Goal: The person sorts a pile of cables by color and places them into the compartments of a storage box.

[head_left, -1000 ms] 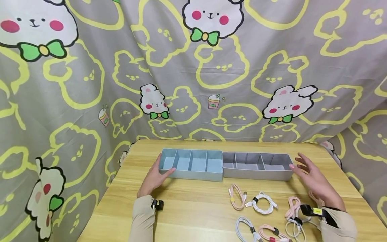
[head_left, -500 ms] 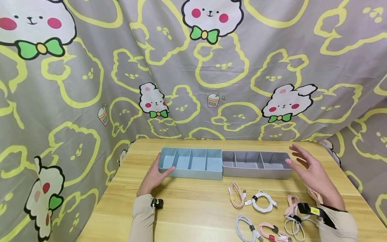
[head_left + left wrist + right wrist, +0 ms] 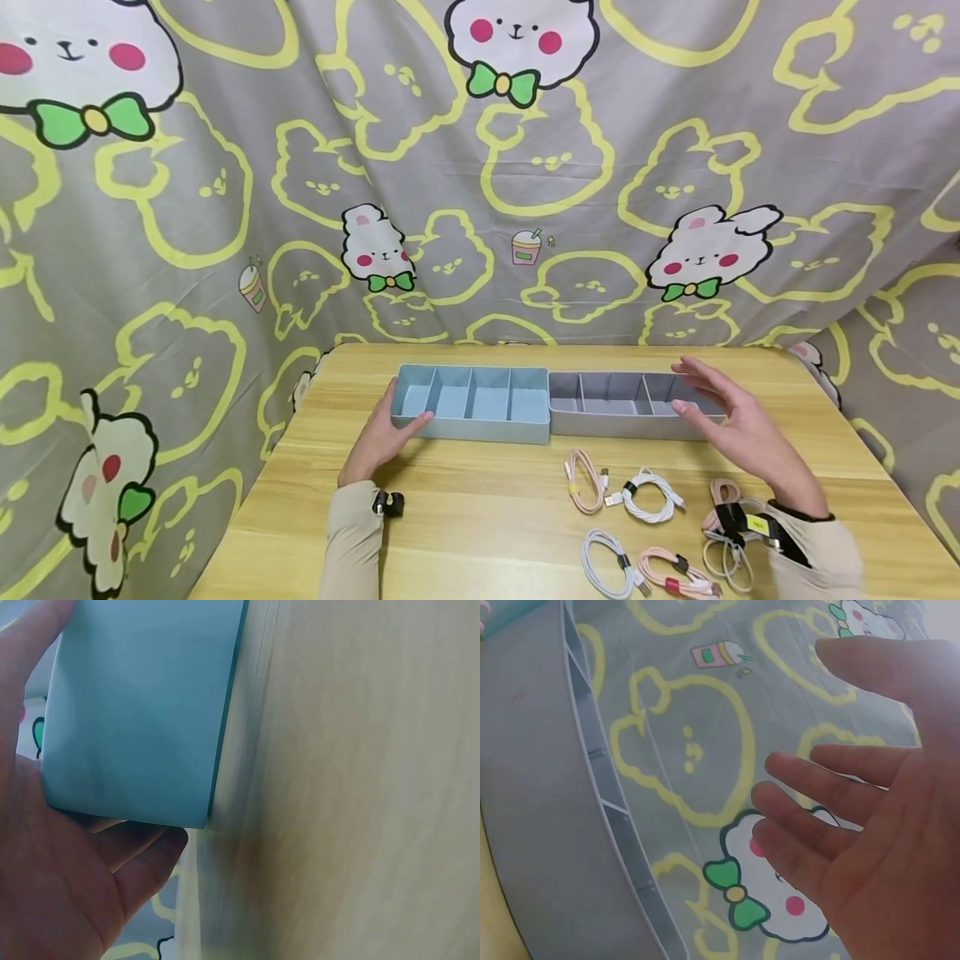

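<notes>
A light blue storage box point(image 3: 480, 429) with several compartments lies lengthwise toward the back of the table. My left hand point(image 3: 378, 442) holds its left end, the thumb at the front rim and the fingers round the end wall. In the left wrist view, the blue box point(image 3: 142, 712) sits against the palm, fingers bent past its end. Touching the blue box on the right is a grey storage box point(image 3: 618, 425), also divided. My right hand point(image 3: 738, 429) hovers over its right end, fingers spread apart. Nothing lies between thumb and fingers of the right hand point(image 3: 877, 825).
Several coiled cables lie front right: a pink one point(image 3: 585, 483), a white one point(image 3: 651, 497), a pale blue one point(image 3: 606, 565) and another pink one point(image 3: 675, 573). More coils point(image 3: 726, 558) lie partly under my right wrist. A patterned curtain point(image 3: 450, 167) hangs behind the wooden table point(image 3: 465, 517).
My right hand has moved left, from beside the grey box's right end to above it. The left hand keeps its hold, and both boxes stay in place.
</notes>
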The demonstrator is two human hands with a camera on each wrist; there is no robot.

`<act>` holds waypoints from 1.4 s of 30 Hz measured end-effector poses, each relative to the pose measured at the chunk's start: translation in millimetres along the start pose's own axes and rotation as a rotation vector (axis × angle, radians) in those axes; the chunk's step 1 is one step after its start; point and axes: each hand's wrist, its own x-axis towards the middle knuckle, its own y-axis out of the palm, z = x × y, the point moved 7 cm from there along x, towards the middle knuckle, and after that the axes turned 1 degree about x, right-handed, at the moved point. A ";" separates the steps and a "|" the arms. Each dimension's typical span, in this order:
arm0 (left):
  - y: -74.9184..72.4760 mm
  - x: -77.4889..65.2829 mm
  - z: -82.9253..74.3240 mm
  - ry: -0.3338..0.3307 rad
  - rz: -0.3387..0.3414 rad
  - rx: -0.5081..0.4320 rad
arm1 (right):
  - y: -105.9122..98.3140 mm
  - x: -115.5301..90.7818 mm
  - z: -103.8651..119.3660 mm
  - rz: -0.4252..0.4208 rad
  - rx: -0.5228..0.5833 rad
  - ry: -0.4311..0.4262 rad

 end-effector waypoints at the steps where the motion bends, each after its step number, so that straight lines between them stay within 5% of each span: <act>1: -0.3 0.0 -0.2 0.000 -0.001 -0.001 | 2.3 0.8 0.8 0.007 -0.006 -0.010; 18: -0.2 0.1 0.0 -0.003 -0.008 0.004 | 36.5 4.6 27.2 0.106 -0.088 -0.140; 42: 0.5 0.5 1.3 0.005 -0.005 0.004 | 94.5 0.5 28.0 0.357 -0.107 -0.088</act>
